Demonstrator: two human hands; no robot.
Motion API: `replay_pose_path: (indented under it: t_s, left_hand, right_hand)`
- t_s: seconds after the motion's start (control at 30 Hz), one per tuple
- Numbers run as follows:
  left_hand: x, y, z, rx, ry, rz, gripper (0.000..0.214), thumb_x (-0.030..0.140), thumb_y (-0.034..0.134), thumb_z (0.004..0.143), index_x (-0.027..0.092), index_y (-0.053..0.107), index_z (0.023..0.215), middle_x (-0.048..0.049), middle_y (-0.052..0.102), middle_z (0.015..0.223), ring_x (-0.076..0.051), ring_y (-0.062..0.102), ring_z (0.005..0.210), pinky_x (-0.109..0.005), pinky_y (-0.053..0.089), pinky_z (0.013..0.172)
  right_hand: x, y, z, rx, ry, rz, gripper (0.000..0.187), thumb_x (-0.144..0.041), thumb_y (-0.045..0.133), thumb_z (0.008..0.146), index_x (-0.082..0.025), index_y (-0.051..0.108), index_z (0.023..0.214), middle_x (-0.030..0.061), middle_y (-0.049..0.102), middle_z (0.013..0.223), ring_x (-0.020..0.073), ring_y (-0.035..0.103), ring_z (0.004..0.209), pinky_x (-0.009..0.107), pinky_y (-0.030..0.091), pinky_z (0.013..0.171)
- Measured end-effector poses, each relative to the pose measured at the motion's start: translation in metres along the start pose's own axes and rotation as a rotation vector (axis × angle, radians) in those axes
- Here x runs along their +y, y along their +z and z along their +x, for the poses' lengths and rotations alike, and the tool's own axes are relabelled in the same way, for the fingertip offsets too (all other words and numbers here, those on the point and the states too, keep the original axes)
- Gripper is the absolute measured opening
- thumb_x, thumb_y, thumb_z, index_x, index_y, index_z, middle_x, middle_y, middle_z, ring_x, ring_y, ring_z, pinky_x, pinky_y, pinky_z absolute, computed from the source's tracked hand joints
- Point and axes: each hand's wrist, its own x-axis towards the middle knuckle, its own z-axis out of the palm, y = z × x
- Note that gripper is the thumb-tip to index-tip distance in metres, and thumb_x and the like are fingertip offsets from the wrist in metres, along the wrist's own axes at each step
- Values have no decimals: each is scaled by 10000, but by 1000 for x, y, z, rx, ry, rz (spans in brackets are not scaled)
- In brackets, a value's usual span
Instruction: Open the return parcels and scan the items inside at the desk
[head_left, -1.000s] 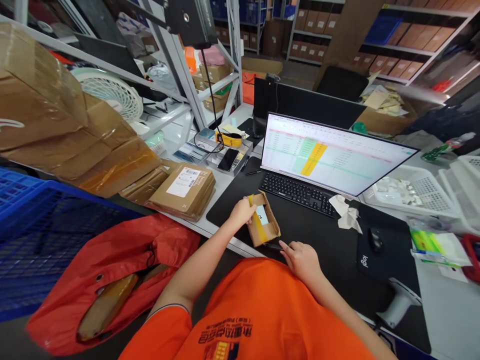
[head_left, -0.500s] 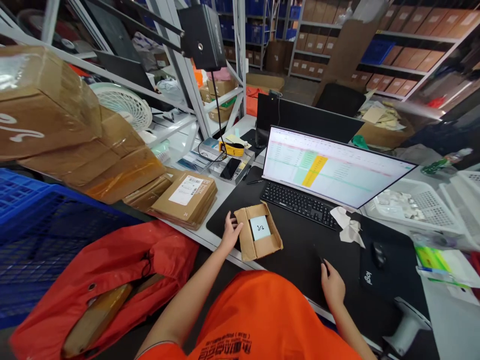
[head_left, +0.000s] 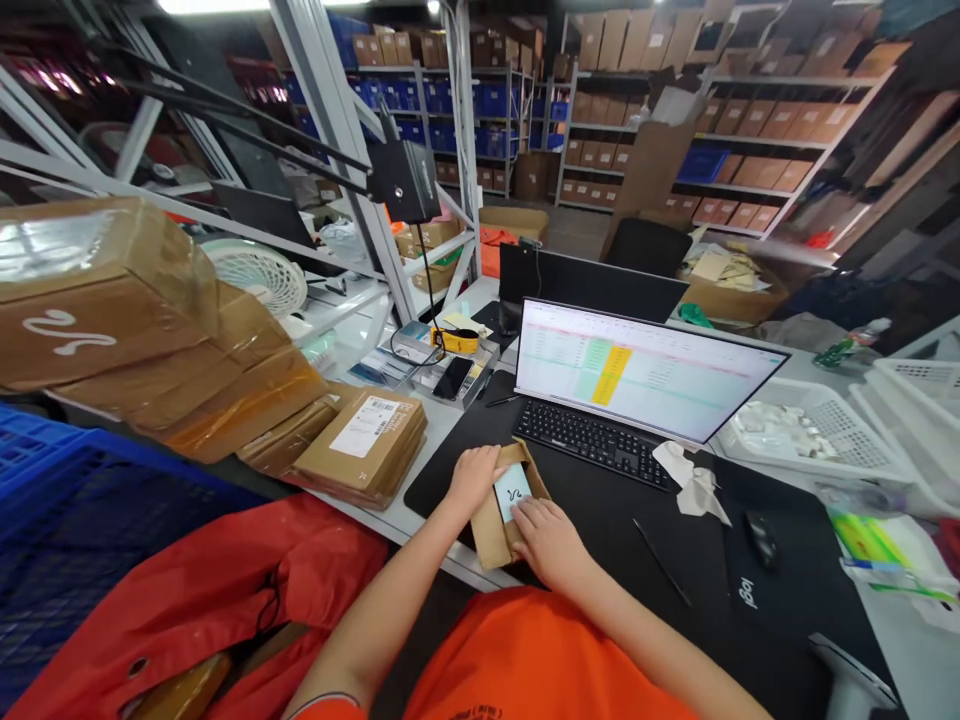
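Note:
A small open cardboard box (head_left: 489,525) lies on the black desk mat (head_left: 600,520) in front of the keyboard (head_left: 596,442). Inside it sits a pale blue card or packet (head_left: 510,488) with a dark squiggle. My left hand (head_left: 471,472) holds the box's left flap, fingers curled on it. My right hand (head_left: 551,540) rests on the box's near right side, fingertips touching the pale blue item. A thin black pen (head_left: 660,562) lies on the mat to the right.
A monitor (head_left: 645,368) with a spreadsheet stands behind the keyboard. Crumpled paper (head_left: 694,480) and a mouse (head_left: 763,527) lie right of it. Flat brown parcels (head_left: 364,445) are stacked to the left, with a red bag (head_left: 225,590) and a blue crate (head_left: 67,500) below.
My right hand left the pen on the mat and came back left onto the box. The left hand moved onto the box's flap. The camera tilted up.

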Motion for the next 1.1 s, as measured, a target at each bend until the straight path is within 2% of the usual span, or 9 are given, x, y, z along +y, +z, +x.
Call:
replay_pose_path:
  t_s: [0.07, 0.23, 0.3, 0.47, 0.57, 0.67, 0.87, 1.0, 1.1]
  left_hand:
    - [-7, -5, 8, 44, -93, -120, 204, 388, 649, 854, 209, 708, 933, -125, 736, 1021, -320, 642, 1073, -402, 417, 957]
    - [-34, -13, 22, 115, -278, -356, 477, 586, 554, 841, 202, 544, 558, -82, 632, 609, -270, 650, 742, -319, 433, 671]
    - [-43, -8, 25, 108, -352, -509, 516, 652, 577, 777, 206, 503, 529, -52, 587, 536, -228, 616, 621, -292, 419, 591]
    - [-58, 12, 23, 116, -472, -811, 558, 724, 686, 580, 184, 551, 552, -31, 588, 525, -183, 573, 514, -289, 436, 540]
    - [-64, 17, 18, 179, -515, -883, 574, 736, 701, 538, 186, 537, 537, -14, 555, 497, -167, 543, 483, -289, 429, 521]
    - [-65, 17, 11, 224, -530, -930, 599, 770, 681, 520, 195, 513, 547, -8, 545, 507, -159, 527, 481, -287, 422, 516]
    - [-48, 11, -2, 229, -446, -903, 586, 786, 592, 617, 210, 484, 598, 12, 535, 558, -151, 529, 533, -259, 406, 533]
    - [-40, 8, -10, 272, -398, -722, 519, 686, 554, 732, 226, 395, 551, 44, 430, 512, -131, 444, 519, -236, 307, 515]
    - [-42, 7, -15, 314, -377, -567, 497, 621, 523, 794, 227, 368, 533, 42, 392, 510, -136, 396, 535, -247, 243, 524]
  right_hand:
    - [0, -1, 9, -60, 114, -39, 257, -311, 513, 956, -165, 670, 1098, 100, 697, 1074, 238, 603, 1056, 403, 409, 1029]
    - [21, -16, 3, -262, 282, -36, 348, -330, 452, 988, -215, 715, 792, 37, 724, 807, 174, 647, 809, 302, 446, 850]
    - [23, -19, 0, -292, 333, -63, 205, -321, 569, 924, -220, 745, 958, 65, 743, 861, 212, 669, 853, 310, 469, 810]
    - [1, -8, -7, -350, 427, -231, 697, -117, 566, 853, -137, 369, 1521, 175, 720, 1019, 287, 681, 875, 385, 528, 759]
    - [-13, 7, -20, -323, 373, -407, 679, -49, 466, 870, -222, 380, 1521, 186, 624, 1306, 302, 638, 1093, 443, 540, 870]
    - [-11, 13, -32, -354, 300, -391, 648, -13, 431, 863, -144, 418, 1497, 229, 483, 1468, 336, 512, 1300, 523, 444, 1044]
    - [23, -17, -19, -625, 211, 269, 1117, -115, 720, 625, -165, 155, 1587, 221, 216, 1619, 335, 223, 1496, 440, 284, 1185]
    - [15, -22, 5, -438, 336, 302, 823, -203, 608, 774, -171, 314, 1543, 191, 404, 1531, 289, 433, 1389, 433, 355, 1143]
    - [-4, -9, 17, -398, 446, -7, 961, -229, 706, 705, -173, 268, 1558, 225, 456, 1475, 359, 557, 1233, 483, 504, 963]
